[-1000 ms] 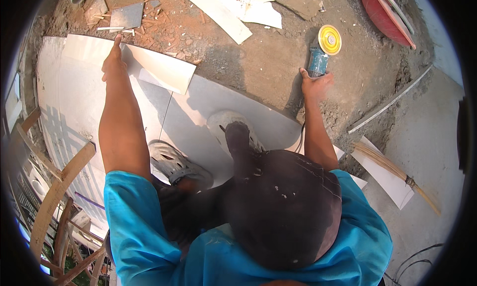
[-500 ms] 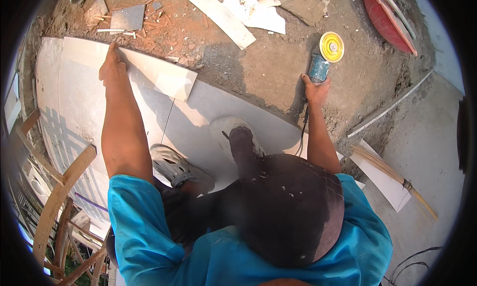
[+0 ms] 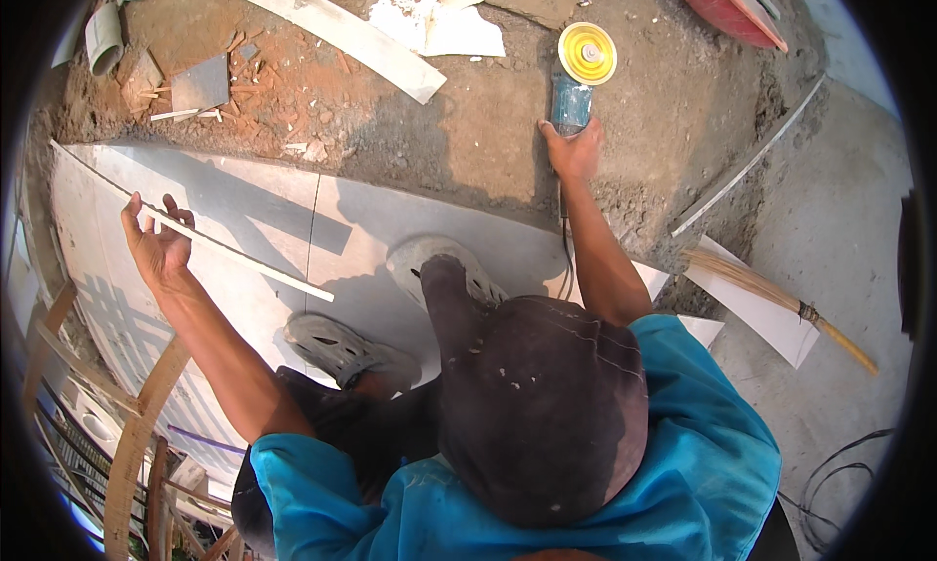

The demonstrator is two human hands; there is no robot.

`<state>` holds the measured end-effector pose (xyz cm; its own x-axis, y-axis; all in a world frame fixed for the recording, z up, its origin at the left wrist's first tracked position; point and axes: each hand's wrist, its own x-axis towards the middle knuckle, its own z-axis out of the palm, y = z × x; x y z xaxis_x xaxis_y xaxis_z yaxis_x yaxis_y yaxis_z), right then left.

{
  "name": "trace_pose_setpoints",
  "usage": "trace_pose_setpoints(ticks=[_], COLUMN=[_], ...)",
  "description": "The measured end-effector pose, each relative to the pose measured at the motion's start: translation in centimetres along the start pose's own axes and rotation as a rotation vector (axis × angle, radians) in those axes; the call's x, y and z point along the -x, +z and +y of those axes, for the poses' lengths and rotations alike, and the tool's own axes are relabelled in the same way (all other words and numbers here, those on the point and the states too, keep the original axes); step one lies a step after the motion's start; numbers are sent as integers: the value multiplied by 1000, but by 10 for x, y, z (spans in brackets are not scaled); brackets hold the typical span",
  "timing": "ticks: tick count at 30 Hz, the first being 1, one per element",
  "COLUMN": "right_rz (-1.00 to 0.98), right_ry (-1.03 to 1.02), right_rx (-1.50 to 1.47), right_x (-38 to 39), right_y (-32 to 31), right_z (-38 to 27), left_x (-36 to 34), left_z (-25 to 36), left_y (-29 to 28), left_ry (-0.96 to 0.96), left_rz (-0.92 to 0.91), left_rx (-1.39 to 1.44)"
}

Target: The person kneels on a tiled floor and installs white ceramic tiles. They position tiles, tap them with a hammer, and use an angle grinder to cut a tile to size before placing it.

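My left hand [image 3: 158, 249] grips a long pale tile piece [image 3: 256, 263], thumb on one side and fingers on the other. The piece is raised and seen nearly edge-on, its shadow falling on the tiled floor [image 3: 366, 215] beyond. At the upper right, my right hand [image 3: 574, 153] is closed around the body of a blue-green angle grinder [image 3: 571, 104] with a yellow disc [image 3: 583, 65]. The grinder is over bare soil past the tile edge, its cord running back along my forearm. Whether the disc spins cannot be told.
Broken brick and a grey tile offcut [image 3: 200, 83] lie at the far left, near a pipe [image 3: 103, 39]. A pale board [image 3: 337, 36] crosses the soil. Right of me are a stick broom [image 3: 752, 280], a red pan-like container [image 3: 727, 10] and loose cable [image 3: 830, 483]. Wooden framing [image 3: 137, 444] stands left.
The tile piece, flat on the floor before, is lifted and tipped on edge in my left hand, nearer to me. The grinder and my right hand appear farther left in view.
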<state>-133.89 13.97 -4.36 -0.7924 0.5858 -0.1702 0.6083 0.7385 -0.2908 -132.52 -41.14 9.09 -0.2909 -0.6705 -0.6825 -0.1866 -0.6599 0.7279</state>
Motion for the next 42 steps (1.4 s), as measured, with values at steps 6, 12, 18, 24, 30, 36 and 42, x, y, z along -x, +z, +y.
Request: trace_pose_setpoints(ticks=[6,12,18,24,30,36,42], right_rz=[-92,-64,115,119,90,-168,-911], right_ry=[6,13,-33,-296,-584,-1233,-1992], right_rx=[-115,-110,-41,201,215,167,536], right_x=[5,8,18,49,76,182,324], right_y=[-12,-13,-20,-150,-361,-503,-533], right_z=[-8,4,2,-9,-110,-346,-451], left_x=[3,4,10,15,121,281,437], left_z=[19,30,69,126,178,222,248], left_y=[-17,4,34,81,82,19,-121], left_ry=[-53,89,150,454,492,703,798], left_rz=[-541,-660,-854,-552,-668,-574,-724], left_rx=[74,18,41,-443,-643,-1251,-1215])
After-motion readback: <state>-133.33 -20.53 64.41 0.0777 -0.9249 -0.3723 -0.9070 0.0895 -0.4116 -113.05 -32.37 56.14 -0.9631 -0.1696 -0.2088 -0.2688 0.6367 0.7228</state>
